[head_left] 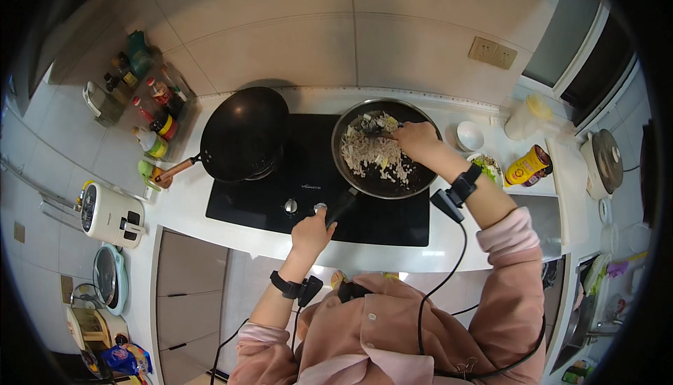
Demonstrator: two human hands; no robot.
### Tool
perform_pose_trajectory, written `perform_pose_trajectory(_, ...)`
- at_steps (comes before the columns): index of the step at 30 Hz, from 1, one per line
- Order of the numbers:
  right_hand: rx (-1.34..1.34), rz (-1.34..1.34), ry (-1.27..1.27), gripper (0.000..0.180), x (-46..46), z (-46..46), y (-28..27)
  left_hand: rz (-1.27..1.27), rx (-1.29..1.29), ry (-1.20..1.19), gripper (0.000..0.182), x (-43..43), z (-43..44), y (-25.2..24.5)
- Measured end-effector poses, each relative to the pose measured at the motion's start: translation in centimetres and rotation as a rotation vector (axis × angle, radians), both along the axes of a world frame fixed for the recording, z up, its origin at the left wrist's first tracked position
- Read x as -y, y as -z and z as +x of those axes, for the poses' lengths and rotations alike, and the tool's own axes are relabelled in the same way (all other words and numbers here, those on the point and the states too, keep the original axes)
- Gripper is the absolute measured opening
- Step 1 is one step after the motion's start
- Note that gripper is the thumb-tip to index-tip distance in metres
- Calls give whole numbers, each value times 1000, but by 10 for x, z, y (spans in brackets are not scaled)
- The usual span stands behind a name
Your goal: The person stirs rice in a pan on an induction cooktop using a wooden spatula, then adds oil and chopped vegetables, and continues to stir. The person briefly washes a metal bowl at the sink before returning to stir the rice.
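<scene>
Minced meat with pale chopped pieces (373,153) lies in a dark frying pan (415,188) on the right side of a black glass cooktop (391,227). My right hand (418,140) is over the pan, closed on the handle of a spatula or spoon (381,134) whose head is in the food. At the cooktop's front, my left hand (313,231) touches the right control knob (320,207) with a fingertip, its thumb near the pan's black handle (342,206). The left knob (290,206) is untouched. A dark wok (244,133) with a wooden handle stands on the left burner.
Right of the pan are a white bowl (470,136), a plate of chopped greens (486,168) and a yellow container (527,166). Several sauce bottles (157,106) stand at the left wall, above a white air fryer (113,215). Black cables hang from both wrist straps.
</scene>
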State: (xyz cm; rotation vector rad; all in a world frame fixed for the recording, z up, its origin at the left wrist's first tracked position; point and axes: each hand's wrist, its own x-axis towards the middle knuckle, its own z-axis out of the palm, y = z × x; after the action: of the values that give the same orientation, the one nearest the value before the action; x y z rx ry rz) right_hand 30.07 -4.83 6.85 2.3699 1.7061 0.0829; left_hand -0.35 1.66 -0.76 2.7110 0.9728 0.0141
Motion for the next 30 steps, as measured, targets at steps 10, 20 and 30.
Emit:
perform_pose_trajectory(10,-147,-113,-93,14,116,-24,-82,-70,1,-38,43,2,2,-5)
perform_pose_trajectory(20,-74,-25,56,13,125,4,-62,-115,-8,-53,42,0,2,-4)
perform_pose_trajectory(30,-394,356,191,14,107,56,0,-89,-27,-52,45,0,2,-5)
